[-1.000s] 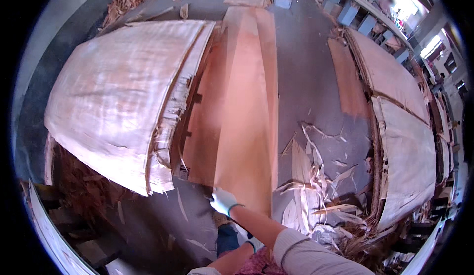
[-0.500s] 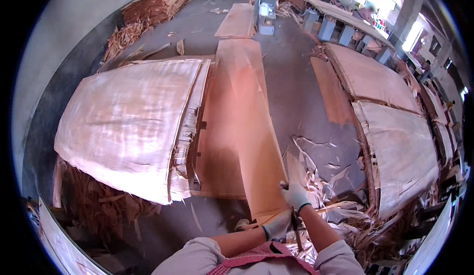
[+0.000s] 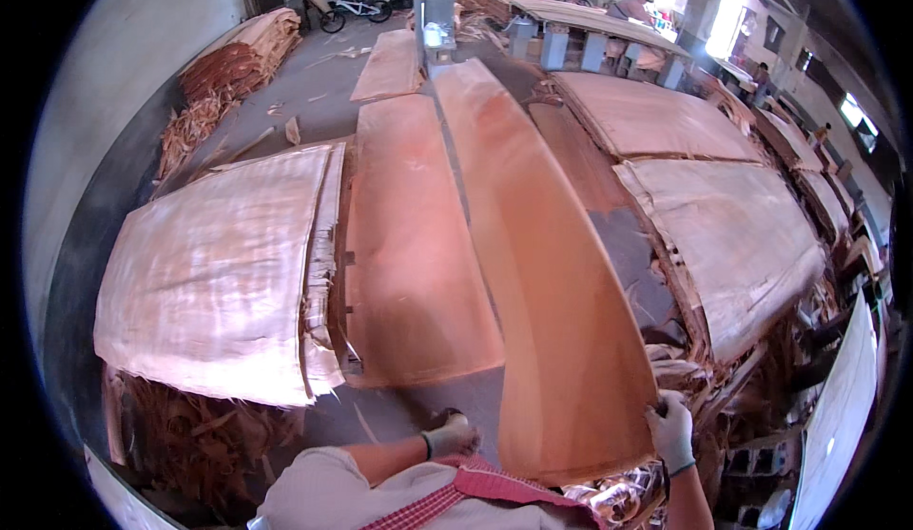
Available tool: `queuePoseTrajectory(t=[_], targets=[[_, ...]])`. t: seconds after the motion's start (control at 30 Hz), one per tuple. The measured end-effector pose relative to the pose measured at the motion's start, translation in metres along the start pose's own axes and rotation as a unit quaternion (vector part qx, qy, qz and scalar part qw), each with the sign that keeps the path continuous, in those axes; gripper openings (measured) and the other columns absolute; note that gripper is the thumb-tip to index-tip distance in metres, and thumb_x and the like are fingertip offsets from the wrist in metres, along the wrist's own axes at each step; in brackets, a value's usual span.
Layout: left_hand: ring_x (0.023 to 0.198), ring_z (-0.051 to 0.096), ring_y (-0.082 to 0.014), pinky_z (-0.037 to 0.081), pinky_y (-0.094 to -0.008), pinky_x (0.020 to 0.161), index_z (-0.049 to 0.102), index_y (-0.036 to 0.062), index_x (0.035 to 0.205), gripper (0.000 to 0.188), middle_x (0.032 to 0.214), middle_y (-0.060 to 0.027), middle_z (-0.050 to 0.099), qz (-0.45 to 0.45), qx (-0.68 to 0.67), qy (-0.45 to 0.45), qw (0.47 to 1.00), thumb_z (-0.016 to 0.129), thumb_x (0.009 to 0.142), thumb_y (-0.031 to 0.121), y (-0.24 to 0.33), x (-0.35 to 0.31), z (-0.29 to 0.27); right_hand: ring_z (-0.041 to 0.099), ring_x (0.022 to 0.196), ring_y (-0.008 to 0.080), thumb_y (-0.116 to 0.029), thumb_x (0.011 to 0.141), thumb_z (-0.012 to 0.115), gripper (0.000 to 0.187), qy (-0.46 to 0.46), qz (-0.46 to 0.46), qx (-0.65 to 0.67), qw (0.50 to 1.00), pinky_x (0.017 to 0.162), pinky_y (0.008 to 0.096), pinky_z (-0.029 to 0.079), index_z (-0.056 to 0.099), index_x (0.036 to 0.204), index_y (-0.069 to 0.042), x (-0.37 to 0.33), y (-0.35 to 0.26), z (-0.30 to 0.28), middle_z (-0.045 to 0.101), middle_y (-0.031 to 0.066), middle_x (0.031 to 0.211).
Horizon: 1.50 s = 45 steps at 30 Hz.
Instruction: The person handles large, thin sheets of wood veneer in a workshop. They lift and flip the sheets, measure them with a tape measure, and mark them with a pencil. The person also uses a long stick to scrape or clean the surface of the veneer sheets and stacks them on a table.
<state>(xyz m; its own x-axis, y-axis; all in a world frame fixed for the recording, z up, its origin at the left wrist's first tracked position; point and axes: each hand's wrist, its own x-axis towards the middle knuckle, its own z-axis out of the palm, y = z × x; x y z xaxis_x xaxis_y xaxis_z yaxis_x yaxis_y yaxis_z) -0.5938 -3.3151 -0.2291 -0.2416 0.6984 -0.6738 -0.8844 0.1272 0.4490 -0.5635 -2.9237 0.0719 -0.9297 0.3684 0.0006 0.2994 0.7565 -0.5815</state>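
My right hand (image 3: 672,433), in a pale work glove, is closed on the near right edge of a long orange-brown wood veneer sheet (image 3: 556,292). The sheet stretches away from me and bows along its length. My left hand (image 3: 455,437), gloved too, is apart from that sheet, low in front of my body. Its fingers look curled; a small dark shape shows beside them, and I cannot make out what is in them. Left of the held sheet lies another reddish veneer sheet (image 3: 414,245), with a narrow gap between the two.
A pale veneer stack (image 3: 214,264) stands at left, with torn scraps (image 3: 204,425) below it. More stacks (image 3: 728,245) line the right side. Farther off are a pillar (image 3: 434,2), a long table (image 3: 590,22), a bicycle (image 3: 357,9) and a person (image 3: 632,7).
The held veneer sheet has swung right, off the sheet beneath it. My right hand has moved right with its edge. My left hand has let go and moved left. The view has shifted right.
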Motion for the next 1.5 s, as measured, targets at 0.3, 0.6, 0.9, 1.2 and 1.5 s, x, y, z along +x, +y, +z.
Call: queuePoseTrajectory(t=[0.3, 0.6, 0.9, 1.2, 1.5], targets=[[0.126, 0.045, -0.0181, 0.033, -0.0335, 0.107, 0.045, 0.0012, 0.134, 0.059, 0.135, -0.0097, 0.051, 0.249, 0.130, 0.009, 0.960, 0.054, 0.093, 0.044, 0.057, 0.093, 0.241, 0.033, 0.063, 0.0099, -0.004, 0.083, 0.062, 0.016, 0.105, 0.115, 0.061, 0.986, 0.053, 0.0303, 0.034, 0.048, 0.077, 0.002, -0.183, 0.130, -0.122, 0.039, 0.0028, 0.061], [0.095, 0.057, -0.0138, 0.046, -0.0283, 0.087, 0.059, 0.0053, 0.116, 0.035, 0.105, -0.0041, 0.064, 0.191, 0.197, -0.092, 0.957, 0.055, 0.093, 0.032, -0.004, 0.185, 0.437, 0.037, 0.060, 0.0151, -0.008, 0.080, 0.063, 0.013, 0.247, 0.257, 0.039, 0.934, 0.056, 0.0333, 0.040, 0.055, 0.083, 0.001, -0.314, 0.259, -0.213, 0.046, 0.0095, 0.063], [0.090, 0.063, -0.0199, 0.053, -0.0314, 0.078, 0.059, 0.0040, 0.117, 0.032, 0.105, -0.0081, 0.064, 0.157, 0.200, -0.116, 0.960, 0.064, 0.089, 0.017, -0.013, 0.274, 0.633, 0.060, 0.081, 0.0424, -0.033, 0.080, 0.064, 0.031, 0.297, 0.384, -0.054, 0.873, 0.069, 0.0475, 0.047, 0.060, 0.088, -0.003, -0.345, 0.392, -0.297, 0.062, 0.0229, 0.082], [0.089, 0.063, -0.0214, 0.051, -0.0356, 0.081, 0.062, 0.0059, 0.109, 0.024, 0.100, -0.0078, 0.066, 0.088, 0.272, -0.198, 0.938, 0.064, 0.088, 0.019, -0.069, 0.455, 0.818, 0.062, 0.078, 0.0402, -0.035, 0.082, 0.063, 0.030, 0.354, 0.470, -0.070, 0.806, 0.069, 0.0470, 0.048, 0.061, 0.087, -0.005, -0.390, 0.547, -0.397, 0.064, 0.0216, 0.079], [0.090, 0.059, -0.0138, 0.047, -0.0294, 0.083, 0.064, 0.0027, 0.104, 0.021, 0.098, -0.0036, 0.064, 0.059, 0.334, -0.282, 0.898, 0.064, 0.088, 0.017, -0.187, 0.543, 1.050, 0.062, 0.079, 0.0392, -0.033, 0.082, 0.064, 0.029, 0.402, 0.499, -0.084, 0.763, 0.070, 0.0464, 0.048, 0.061, 0.089, -0.005, -0.490, 0.725, -0.497, 0.065, 0.0205, 0.081]])
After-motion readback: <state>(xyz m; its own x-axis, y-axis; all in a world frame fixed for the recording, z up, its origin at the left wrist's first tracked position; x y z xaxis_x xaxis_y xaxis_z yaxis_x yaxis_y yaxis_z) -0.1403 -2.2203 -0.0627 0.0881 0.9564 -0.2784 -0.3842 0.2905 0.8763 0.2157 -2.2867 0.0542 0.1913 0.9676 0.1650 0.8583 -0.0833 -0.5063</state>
